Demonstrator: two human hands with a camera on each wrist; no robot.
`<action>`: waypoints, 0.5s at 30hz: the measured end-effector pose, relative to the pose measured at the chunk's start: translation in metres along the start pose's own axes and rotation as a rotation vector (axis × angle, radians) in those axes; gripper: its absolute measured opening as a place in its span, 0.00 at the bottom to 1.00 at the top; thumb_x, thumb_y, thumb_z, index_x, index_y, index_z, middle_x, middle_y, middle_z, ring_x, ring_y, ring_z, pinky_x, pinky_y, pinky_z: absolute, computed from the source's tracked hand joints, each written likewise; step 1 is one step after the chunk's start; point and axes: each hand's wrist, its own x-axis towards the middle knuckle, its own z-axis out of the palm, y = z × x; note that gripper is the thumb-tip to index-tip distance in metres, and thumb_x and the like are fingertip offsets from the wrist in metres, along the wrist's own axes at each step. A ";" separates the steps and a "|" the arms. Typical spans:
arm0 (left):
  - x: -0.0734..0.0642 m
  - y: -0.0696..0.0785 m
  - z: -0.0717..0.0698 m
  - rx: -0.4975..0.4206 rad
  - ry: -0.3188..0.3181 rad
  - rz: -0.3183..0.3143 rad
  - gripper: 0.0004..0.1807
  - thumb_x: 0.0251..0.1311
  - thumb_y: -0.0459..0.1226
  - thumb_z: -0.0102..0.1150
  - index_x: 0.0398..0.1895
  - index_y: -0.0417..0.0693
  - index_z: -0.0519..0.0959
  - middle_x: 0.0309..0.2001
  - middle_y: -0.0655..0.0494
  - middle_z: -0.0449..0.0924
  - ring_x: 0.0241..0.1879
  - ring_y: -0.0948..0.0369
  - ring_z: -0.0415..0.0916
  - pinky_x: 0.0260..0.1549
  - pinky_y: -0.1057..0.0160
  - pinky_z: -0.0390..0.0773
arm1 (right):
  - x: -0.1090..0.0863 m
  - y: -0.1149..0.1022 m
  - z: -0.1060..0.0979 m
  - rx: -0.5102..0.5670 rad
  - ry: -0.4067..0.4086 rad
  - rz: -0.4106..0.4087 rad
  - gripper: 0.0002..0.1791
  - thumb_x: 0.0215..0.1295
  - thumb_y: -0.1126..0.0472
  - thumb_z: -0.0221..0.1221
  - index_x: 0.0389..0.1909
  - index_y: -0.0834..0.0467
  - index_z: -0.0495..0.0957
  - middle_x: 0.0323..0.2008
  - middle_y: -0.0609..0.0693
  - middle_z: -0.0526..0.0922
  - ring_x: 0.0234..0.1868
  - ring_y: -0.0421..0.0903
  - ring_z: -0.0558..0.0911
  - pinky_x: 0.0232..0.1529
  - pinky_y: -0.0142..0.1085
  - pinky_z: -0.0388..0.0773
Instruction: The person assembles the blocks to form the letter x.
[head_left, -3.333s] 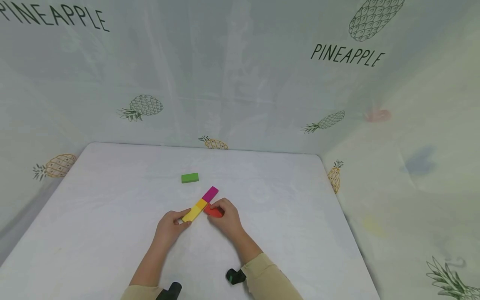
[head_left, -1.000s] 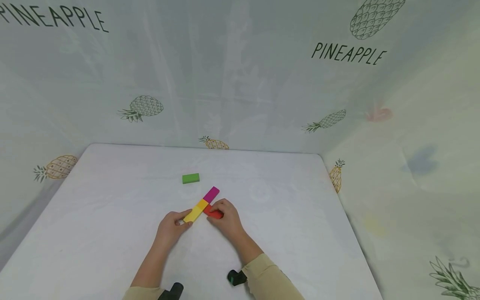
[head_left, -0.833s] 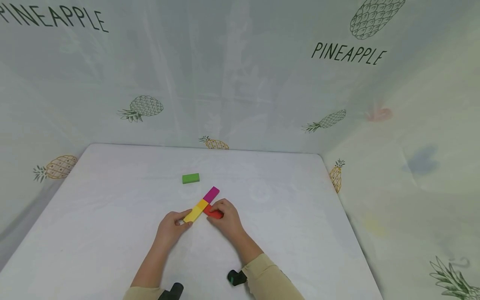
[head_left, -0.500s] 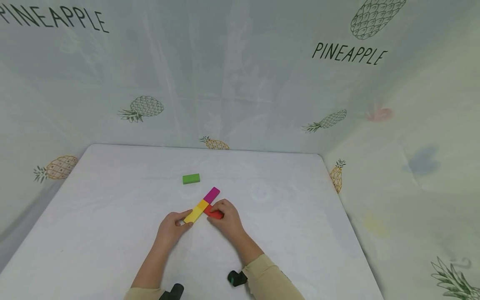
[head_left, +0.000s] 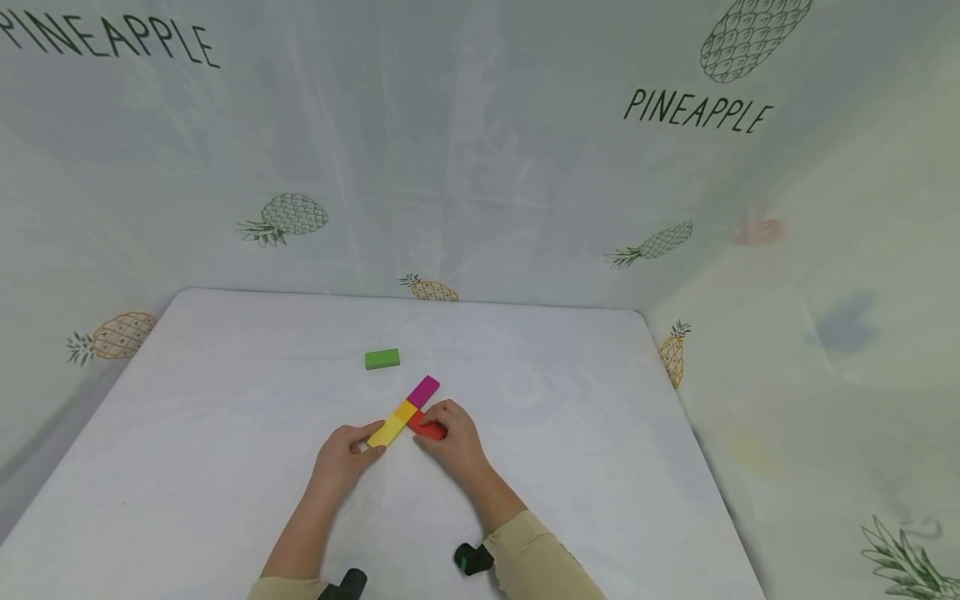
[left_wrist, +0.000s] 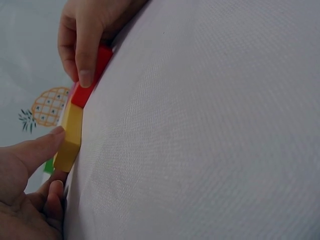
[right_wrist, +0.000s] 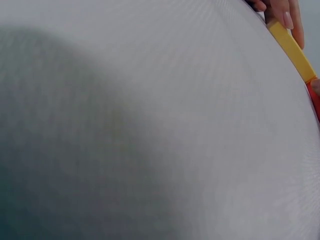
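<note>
In the head view, my left hand pinches the near end of a yellow block between thumb and fingers. A darker yellow section continues the slanted row, and a magenta block sits at its far end. My right hand pinches a red block, whose end meets the row's right side near the darker yellow section. Seen from the left wrist, the red block touches the yellow block. Fingers cover part of both blocks.
A green block lies beyond the row on the white tabletop. A pineapple-print curtain hangs behind the table and along its sides. Dark wrist devices are worn at both sleeves.
Since the earliest frame, the red block has turned slightly and its end sits closer against the row. Both hands keep their holds and have barely moved.
</note>
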 end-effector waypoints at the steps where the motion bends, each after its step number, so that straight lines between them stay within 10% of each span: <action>1: 0.000 0.000 0.000 -0.001 -0.001 -0.001 0.26 0.57 0.36 0.68 0.62 0.53 0.78 0.43 0.50 0.74 0.36 0.55 0.65 0.29 0.61 0.68 | 0.000 0.000 0.000 -0.002 -0.002 0.004 0.08 0.55 0.60 0.71 0.36 0.52 0.83 0.42 0.39 0.76 0.45 0.39 0.74 0.44 0.30 0.76; 15: -0.001 0.000 0.000 -0.020 0.009 0.016 0.26 0.57 0.36 0.68 0.61 0.52 0.78 0.44 0.50 0.75 0.35 0.55 0.64 0.29 0.61 0.67 | 0.000 0.000 0.001 -0.023 -0.009 0.017 0.09 0.56 0.59 0.71 0.37 0.52 0.84 0.43 0.40 0.76 0.47 0.39 0.74 0.46 0.31 0.76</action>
